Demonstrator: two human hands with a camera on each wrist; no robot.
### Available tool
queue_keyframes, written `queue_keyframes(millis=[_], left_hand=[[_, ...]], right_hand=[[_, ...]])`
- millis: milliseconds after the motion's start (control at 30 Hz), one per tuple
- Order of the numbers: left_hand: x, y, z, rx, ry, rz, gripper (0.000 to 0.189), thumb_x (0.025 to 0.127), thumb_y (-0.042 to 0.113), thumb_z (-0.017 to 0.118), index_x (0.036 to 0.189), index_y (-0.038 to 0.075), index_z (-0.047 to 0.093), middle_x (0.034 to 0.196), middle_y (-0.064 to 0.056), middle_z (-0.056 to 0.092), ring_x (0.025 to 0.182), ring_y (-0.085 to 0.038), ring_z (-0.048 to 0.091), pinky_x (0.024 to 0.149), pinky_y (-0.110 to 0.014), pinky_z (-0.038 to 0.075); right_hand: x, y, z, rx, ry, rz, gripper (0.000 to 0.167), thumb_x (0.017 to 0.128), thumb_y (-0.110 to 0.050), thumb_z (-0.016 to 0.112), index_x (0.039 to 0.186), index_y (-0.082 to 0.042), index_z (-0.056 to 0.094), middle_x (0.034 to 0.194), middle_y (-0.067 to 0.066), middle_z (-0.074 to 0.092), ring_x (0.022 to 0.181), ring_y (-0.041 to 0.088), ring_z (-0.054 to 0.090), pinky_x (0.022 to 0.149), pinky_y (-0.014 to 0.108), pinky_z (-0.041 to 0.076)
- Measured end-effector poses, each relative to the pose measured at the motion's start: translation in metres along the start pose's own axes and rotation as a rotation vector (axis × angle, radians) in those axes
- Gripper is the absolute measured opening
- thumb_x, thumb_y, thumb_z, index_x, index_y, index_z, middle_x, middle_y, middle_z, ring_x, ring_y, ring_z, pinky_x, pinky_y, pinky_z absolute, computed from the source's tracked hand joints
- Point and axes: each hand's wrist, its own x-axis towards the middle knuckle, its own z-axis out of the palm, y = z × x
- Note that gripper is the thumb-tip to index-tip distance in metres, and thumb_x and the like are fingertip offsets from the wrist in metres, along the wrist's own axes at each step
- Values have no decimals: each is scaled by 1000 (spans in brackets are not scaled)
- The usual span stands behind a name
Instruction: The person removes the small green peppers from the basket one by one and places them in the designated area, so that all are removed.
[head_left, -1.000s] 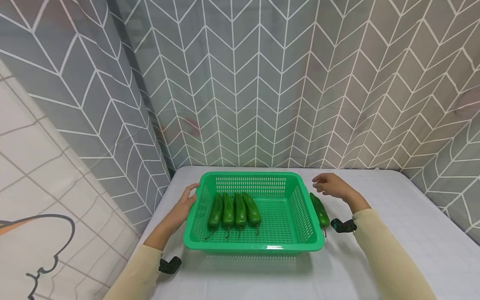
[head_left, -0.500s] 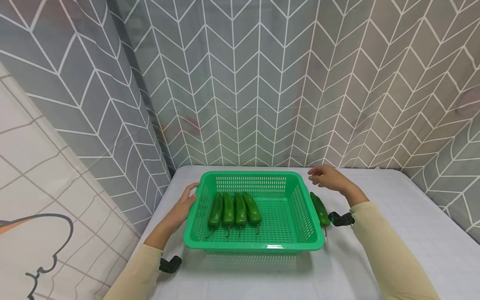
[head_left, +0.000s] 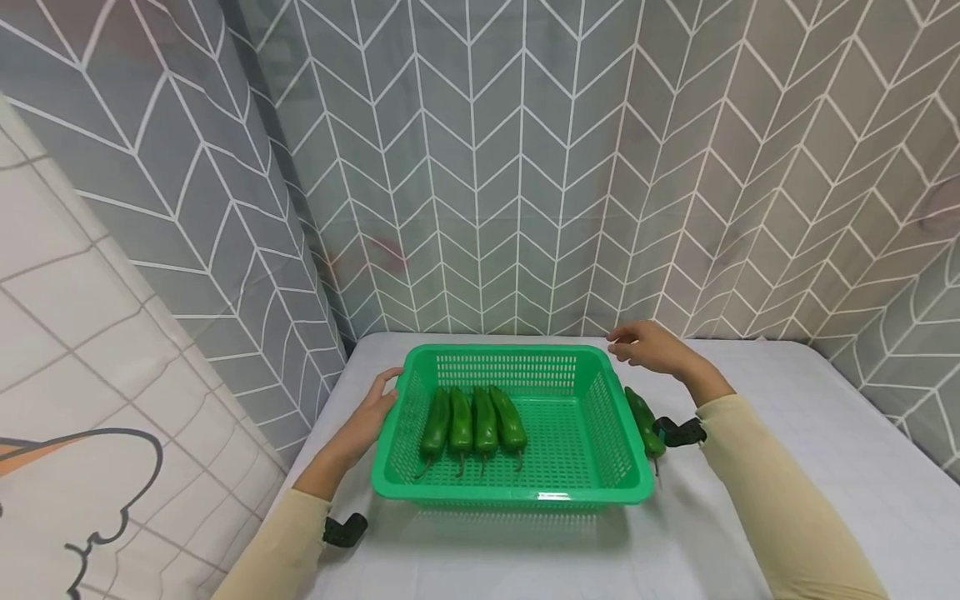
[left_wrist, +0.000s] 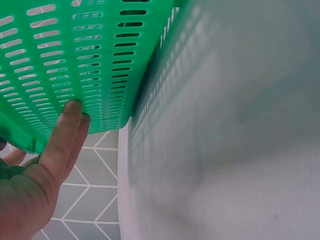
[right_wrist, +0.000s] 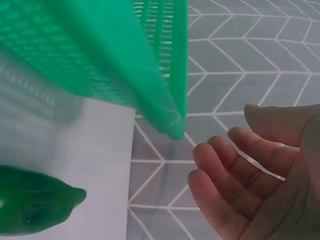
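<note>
A green plastic basket point(head_left: 551, 493) with slotted walls stands on the white-covered table. Inside, toward its left, lie several green peppers point(head_left: 483, 421) side by side, stems toward me. My left hand point(head_left: 367, 421) holds the basket's left rim; in the left wrist view two fingers point(left_wrist: 62, 137) lie along the outer wall below the rim. Just off the basket's back right corner, my right hand point(head_left: 651, 346) hovers with loosely bent fingers and nothing in them. One more green pepper point(head_left: 642, 421) lies outside along the right wall, and its tip point(right_wrist: 75, 197) shows in the right wrist view.
A grey curtain point(head_left: 510, 167) with white chevron lines hangs behind the table point(head_left: 780, 467) and at both sides. Dark wrist devices point(head_left: 345, 530) sit on both wrists. A white cloth point(head_left: 82, 333) with a drawn figure hangs at the left.
My right hand has moved a little left and back, toward the basket's back right corner. The left hand, basket and peppers keep their places; the head view shifts slightly.
</note>
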Motion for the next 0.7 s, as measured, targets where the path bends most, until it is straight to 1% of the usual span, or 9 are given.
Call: queue_keyframes(millis=[133,233,333,433,567,633,700], left_hand=[[-1,1,-1,9,-5,2,47,114,29,25,159,17,19,138,-20,42,127,-33,42,108,-53,29],[-1,2,-3,14,-9,13,47,114,29,25,160,17,18,129,-19,51,119,-29,49,103,-49,35],[0,3,-4,1,-18,22,47,115,27,24,160,17,17,119,-18,58,108,-26,55,97,-45,40],[0,3,-4,3,-20,18,48,114,26,24,160,16,16,124,-17,55,110,-23,53,98,-43,40],[0,2,-2,1,-8,-1,47,114,26,23,160,17,19,131,-18,47,115,-27,49,102,-46,36],[1,2,-2,-3,-2,-10,46,114,27,23,160,18,20,131,-19,46,115,-29,49,102,-46,36],[1,2,-1,4,-1,-15,47,114,28,23,160,17,20,130,-19,46,114,-28,50,101,-46,37]], right_hand=[[3,-7,1,-13,0,3,40,105,-14,55,133,15,53,117,27,63,105,45,64,90,52,53],[6,-13,1,-30,4,-8,40,105,-14,55,133,14,54,120,29,62,106,45,64,90,52,53],[9,-19,1,-45,6,-14,40,105,-15,55,133,13,54,121,29,62,106,45,65,90,52,53],[12,-24,2,-51,-1,-21,40,105,-15,56,133,13,54,122,30,62,106,43,65,90,52,53],[17,-29,6,-50,-12,-44,38,104,-14,57,131,13,56,119,28,63,103,39,66,88,49,54],[20,-31,9,-54,-18,-51,38,104,-14,57,131,14,57,118,27,64,101,38,66,87,48,55],[24,-34,11,-63,-26,-44,38,104,-14,58,130,13,58,117,26,64,100,36,67,86,47,55]])
